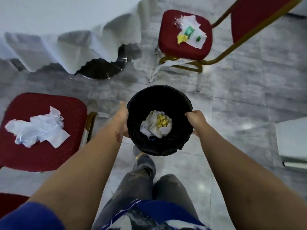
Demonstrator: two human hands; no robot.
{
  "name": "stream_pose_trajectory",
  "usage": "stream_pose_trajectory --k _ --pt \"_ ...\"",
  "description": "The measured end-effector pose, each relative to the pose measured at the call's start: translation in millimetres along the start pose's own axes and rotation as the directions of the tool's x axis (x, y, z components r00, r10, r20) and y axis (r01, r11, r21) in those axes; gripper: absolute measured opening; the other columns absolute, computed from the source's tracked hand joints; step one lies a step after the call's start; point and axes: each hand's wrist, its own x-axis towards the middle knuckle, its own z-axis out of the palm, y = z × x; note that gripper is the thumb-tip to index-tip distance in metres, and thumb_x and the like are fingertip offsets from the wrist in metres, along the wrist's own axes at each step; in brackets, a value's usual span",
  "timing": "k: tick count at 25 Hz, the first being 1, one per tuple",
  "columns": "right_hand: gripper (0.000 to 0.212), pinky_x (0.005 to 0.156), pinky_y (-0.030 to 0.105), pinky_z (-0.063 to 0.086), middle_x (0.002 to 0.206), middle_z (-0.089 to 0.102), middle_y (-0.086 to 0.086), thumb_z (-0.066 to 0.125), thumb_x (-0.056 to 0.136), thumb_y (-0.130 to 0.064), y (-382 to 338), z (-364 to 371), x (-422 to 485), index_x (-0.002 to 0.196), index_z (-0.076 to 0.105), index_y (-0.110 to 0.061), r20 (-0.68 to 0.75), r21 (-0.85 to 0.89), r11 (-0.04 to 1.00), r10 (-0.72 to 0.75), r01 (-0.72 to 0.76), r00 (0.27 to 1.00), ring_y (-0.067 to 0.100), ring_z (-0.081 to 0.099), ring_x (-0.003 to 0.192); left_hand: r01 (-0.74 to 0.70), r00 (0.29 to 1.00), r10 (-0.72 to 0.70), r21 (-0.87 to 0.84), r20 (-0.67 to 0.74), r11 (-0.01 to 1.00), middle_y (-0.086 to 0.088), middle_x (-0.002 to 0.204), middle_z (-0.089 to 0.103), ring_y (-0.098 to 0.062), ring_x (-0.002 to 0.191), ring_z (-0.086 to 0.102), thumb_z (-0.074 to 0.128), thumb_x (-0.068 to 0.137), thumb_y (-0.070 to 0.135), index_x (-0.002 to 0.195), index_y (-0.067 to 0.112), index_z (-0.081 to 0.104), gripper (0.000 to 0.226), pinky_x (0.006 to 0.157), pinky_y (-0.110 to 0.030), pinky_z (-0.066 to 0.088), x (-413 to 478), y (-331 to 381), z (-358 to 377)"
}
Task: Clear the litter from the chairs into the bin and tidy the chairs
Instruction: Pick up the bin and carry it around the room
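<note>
A round black bin (179, 100) lined with a black bag hangs above the floor between my hands. My left hand (122, 117) presses flat on its left side, fingers wrapped behind the wall. My right hand (195, 119) grips its right rim. Crumpled white and yellow paper (157, 124) lies inside it. The red chair (41, 156) at the left carries a clear plastic bag and a white tissue (36, 128). The red chair (181, 50) at the upper right carries white paper, green wrappers and a yellow scrap (191, 30).
A table with a white cloth (66, 39) and a round metal base (103, 70) stands at the upper left. A white object (292, 140) lies on the floor at the right. The grey tiled floor spreads between the chairs. My legs are below the bin.
</note>
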Motion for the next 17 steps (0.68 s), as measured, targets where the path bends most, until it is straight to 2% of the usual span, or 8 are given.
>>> stream_pose_trajectory --k 2,5,7,8,10,12,14,17 --pt "0.033 0.088 0.049 0.052 0.113 0.058 0.016 0.048 0.086 -0.016 -25.3 18.0 32.9 0.116 0.053 -0.005 0.043 -0.034 0.999 -0.008 0.010 0.999 0.032 0.058 0.099 -0.002 1.000 0.001 -0.052 -0.025 0.999 -0.003 0.049 0.060 -0.023 0.061 0.053 0.014 0.092 0.072 0.070 0.012 0.057 0.077 0.037 -0.027 0.047 16.6 21.2 -0.5" --pt "0.024 0.074 0.048 0.051 0.100 0.056 0.011 0.047 0.084 -0.016 -60.6 47.7 85.4 0.107 0.051 -0.009 0.105 -0.102 0.995 -0.014 0.024 0.994 0.028 0.056 0.088 0.006 0.998 -0.016 -0.156 -0.067 0.988 -0.003 0.042 0.060 -0.024 0.051 0.055 0.015 0.094 0.068 0.071 0.013 0.052 0.071 0.027 -0.026 0.045 50.4 54.2 -0.9" --pt "0.009 0.062 0.041 0.041 0.089 0.048 0.009 0.047 0.084 -0.016 -79.5 69.4 125.0 0.093 0.045 -0.014 0.135 -0.151 0.988 -0.012 0.033 0.991 0.026 0.048 0.073 -0.028 0.998 0.013 -0.240 -0.064 0.970 -0.003 0.036 0.059 -0.024 0.034 0.059 0.014 0.095 0.067 0.073 0.012 0.052 0.069 0.020 -0.031 0.041 79.3 72.9 -0.4" --pt "0.008 0.062 0.039 0.039 0.090 0.047 0.009 0.046 0.084 -0.016 -87.0 80.9 146.3 0.091 0.044 -0.015 0.146 -0.174 0.984 -0.015 0.040 0.989 0.027 0.046 0.073 -0.035 0.997 0.014 -0.288 -0.073 0.957 -0.002 0.035 0.058 -0.020 0.028 0.057 0.014 0.095 0.066 0.074 0.012 0.051 0.069 0.018 -0.032 0.038 96.5 80.6 0.2" --pt "0.024 0.068 0.040 0.044 0.109 0.050 0.012 0.047 0.085 -0.018 -100.1 102.6 184.3 0.108 0.050 -0.012 0.142 -0.219 0.975 -0.005 0.037 0.990 0.032 0.053 0.087 -0.044 0.993 0.003 -0.339 -0.121 0.940 0.000 0.036 0.059 -0.015 0.027 0.056 0.015 0.095 0.066 0.079 0.013 0.052 0.067 0.019 -0.031 0.039 133.6 93.9 2.0" --pt "0.039 0.078 0.042 0.051 0.124 0.050 0.014 0.049 0.086 -0.019 -107.3 124.5 220.4 0.125 0.049 -0.012 0.131 -0.243 0.969 -0.019 0.051 0.991 0.033 0.057 0.100 -0.070 0.987 0.008 -0.382 -0.163 0.922 -0.001 0.049 0.064 -0.017 0.041 0.062 0.016 0.096 0.065 0.101 0.017 0.059 0.064 0.022 -0.026 0.042 174.0 103.3 3.0" --pt "0.044 0.086 0.043 0.053 0.125 0.053 0.014 0.049 0.086 -0.018 -110.9 147.9 259.4 0.129 0.048 -0.012 0.159 -0.268 0.958 -0.056 0.098 0.986 0.032 0.058 0.102 -0.096 0.974 0.002 -0.404 -0.228 0.910 0.001 0.075 0.064 -0.015 0.060 0.058 0.018 0.095 0.065 0.125 0.017 0.057 0.069 0.031 -0.019 0.045 220.5 109.2 4.6" --pt "0.043 0.085 0.044 0.054 0.117 0.060 0.014 0.049 0.085 -0.016 -111.0 182.0 316.0 0.128 0.049 -0.010 0.223 -0.311 0.937 -0.091 0.159 0.971 0.031 0.061 0.101 -0.121 0.960 0.003 -0.405 -0.280 0.906 -0.004 0.099 0.064 -0.013 0.068 0.057 0.019 0.093 0.070 0.136 0.018 0.054 0.076 0.047 -0.024 0.046 284.5 112.0 7.4"
